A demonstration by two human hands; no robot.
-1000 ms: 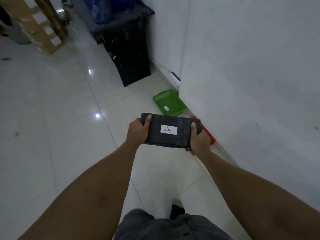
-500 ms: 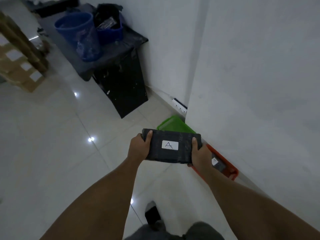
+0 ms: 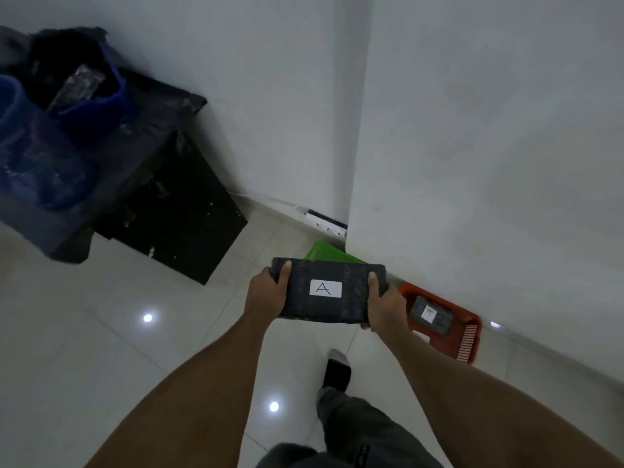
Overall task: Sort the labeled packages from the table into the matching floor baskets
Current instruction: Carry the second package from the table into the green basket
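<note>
I hold a dark wrapped package (image 3: 329, 292) with a white label marked "A" out in front of me, level, above the floor. My left hand (image 3: 266, 292) grips its left end and my right hand (image 3: 385, 304) grips its right end. Behind the package a green basket (image 3: 324, 253) sits on the floor at the wall corner, mostly hidden by the package. To the right an orange basket (image 3: 467, 336) lies along the wall and holds a dark package with a white label (image 3: 430, 315).
A white wall (image 3: 489, 163) runs close along my right. A black table (image 3: 158, 184) covered in dark plastic stands at the left with blue buckets (image 3: 44, 157) on it. A white power strip (image 3: 326, 222) lies at the wall base. My foot (image 3: 336, 371) is on the tiled floor.
I have walked closer to the baskets. The orange basket and the package inside it have come into full view, and the green basket is now mostly hidden behind the held package.
</note>
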